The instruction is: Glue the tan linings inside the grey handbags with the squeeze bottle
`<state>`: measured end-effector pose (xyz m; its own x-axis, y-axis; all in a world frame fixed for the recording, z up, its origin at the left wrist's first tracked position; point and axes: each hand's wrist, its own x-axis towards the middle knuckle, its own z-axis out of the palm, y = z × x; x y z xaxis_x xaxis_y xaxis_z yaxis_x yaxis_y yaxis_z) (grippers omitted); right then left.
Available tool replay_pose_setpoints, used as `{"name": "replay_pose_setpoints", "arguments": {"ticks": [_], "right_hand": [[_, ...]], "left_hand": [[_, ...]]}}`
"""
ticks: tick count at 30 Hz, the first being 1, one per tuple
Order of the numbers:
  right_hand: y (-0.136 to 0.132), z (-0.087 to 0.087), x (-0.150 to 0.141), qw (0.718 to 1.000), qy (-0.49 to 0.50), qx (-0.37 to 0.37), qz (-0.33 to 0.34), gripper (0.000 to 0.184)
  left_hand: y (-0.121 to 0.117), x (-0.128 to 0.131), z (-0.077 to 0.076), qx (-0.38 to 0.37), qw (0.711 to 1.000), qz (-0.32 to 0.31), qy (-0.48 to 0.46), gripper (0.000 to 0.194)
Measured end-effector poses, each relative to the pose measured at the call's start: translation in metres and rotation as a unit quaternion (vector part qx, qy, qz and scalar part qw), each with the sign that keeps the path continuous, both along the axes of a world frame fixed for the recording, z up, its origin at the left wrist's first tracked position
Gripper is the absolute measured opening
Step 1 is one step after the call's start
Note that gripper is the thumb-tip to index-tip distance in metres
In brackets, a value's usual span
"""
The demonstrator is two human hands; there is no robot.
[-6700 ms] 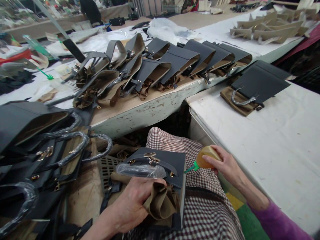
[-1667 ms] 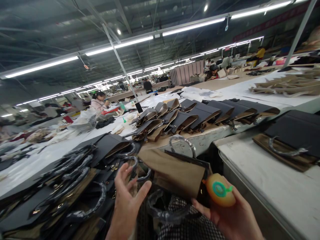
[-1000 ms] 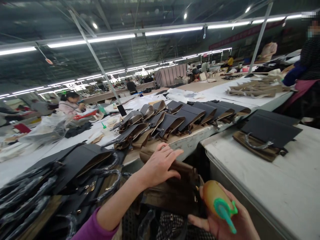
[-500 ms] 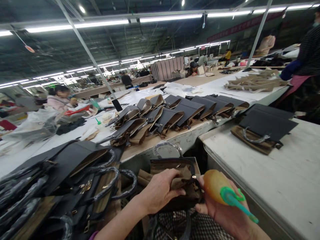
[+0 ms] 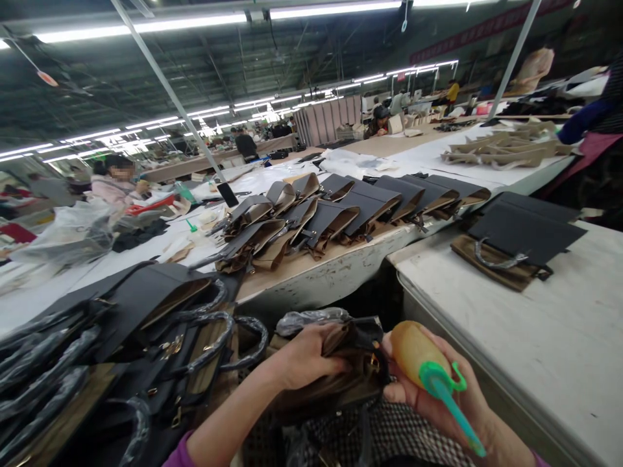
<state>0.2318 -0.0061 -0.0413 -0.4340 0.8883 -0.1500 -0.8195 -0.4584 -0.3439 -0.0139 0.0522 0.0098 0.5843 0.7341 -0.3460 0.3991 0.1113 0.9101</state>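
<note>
My left hand (image 5: 304, 358) is closed on the brown lining of a dark handbag (image 5: 354, 353) that rests on my lap. A plastic-wrapped handle (image 5: 311, 318) of the bag shows just above my fingers. My right hand (image 5: 440, 403) grips an amber glue bottle (image 5: 413, 350) with a green nozzle (image 5: 450, 405) pointing down and right, away from the bag; its fingers also press against the bag's right side.
A pile of dark handbags (image 5: 121, 344) with wrapped handles lies at my left. A row of unfinished bags (image 5: 341, 214) lines the worn table edge ahead. One flat bag (image 5: 516, 243) lies on the white table (image 5: 535, 337) at right. Other people work farther back.
The camera rose from my lap to the hall. My left hand let go, reached over the bag and closed on its lining; the bag turned and sank lower. The bottle stayed in my right hand.
</note>
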Motion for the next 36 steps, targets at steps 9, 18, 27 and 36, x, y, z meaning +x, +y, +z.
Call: {"name": "replay_pose_setpoints", "arguments": {"ticks": [9,18,27,36], "right_hand": [[0.004,0.025,0.019,1.000,-0.017,0.008,0.006,0.045],[0.009,0.012,0.005,0.997,0.044,-0.023,-0.053,0.029],[0.007,0.010,-0.017,0.991,0.130,-0.036,-0.021,0.051],[0.007,0.011,0.031,0.996,-0.002,-0.071,-0.055,0.044]], "left_hand": [[-0.017,0.007,0.000,0.471,0.862,-0.042,0.185,0.013],[-0.022,0.022,-0.023,0.711,0.688,-0.059,0.131,0.025],[-0.015,0.000,-0.032,0.723,0.683,-0.088,0.056,0.021],[-0.012,-0.024,-0.027,0.486,0.869,0.049,-0.077,0.016]]}}
